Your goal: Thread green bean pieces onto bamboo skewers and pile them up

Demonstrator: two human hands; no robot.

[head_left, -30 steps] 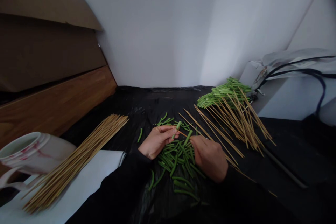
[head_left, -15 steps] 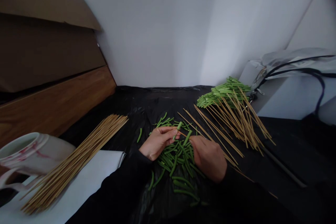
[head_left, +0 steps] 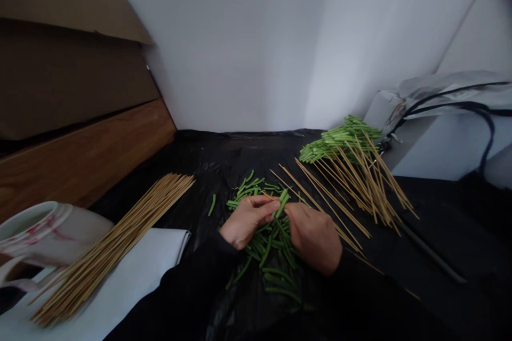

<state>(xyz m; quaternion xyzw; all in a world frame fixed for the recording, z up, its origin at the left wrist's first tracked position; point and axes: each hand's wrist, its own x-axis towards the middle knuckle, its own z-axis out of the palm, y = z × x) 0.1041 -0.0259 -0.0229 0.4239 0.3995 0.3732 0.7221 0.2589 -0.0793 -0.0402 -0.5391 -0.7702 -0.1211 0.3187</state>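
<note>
Over a loose pile of short cut green stems (head_left: 266,245), which look like garlic scapes or green beans, my two hands meet. My left hand (head_left: 250,218) pinches green stem pieces (head_left: 282,202) standing side by side between thumb and fingers. A thin wooden skewer (head_left: 269,195) shows its end just above the left fingers and seems to run through the pieces. My right hand (head_left: 316,234) is closed around the skewer close beside them; its long end comes out beyond the right sleeve. The right fingertips are partly hidden.
At left, a bundle of bamboo skewers (head_left: 120,245) lies on a white sheet (head_left: 160,256) beside a mug (head_left: 60,232). Skewers threaded with green stems (head_left: 344,138) rest at the back right, near a white box (head_left: 428,149) and black cables (head_left: 460,106). Black plastic (head_left: 224,154) covers the table.
The hands have come closer together. A green piece near the right fingers now sits against the one in the left hand, and the stretch of skewer between them is covered.
</note>
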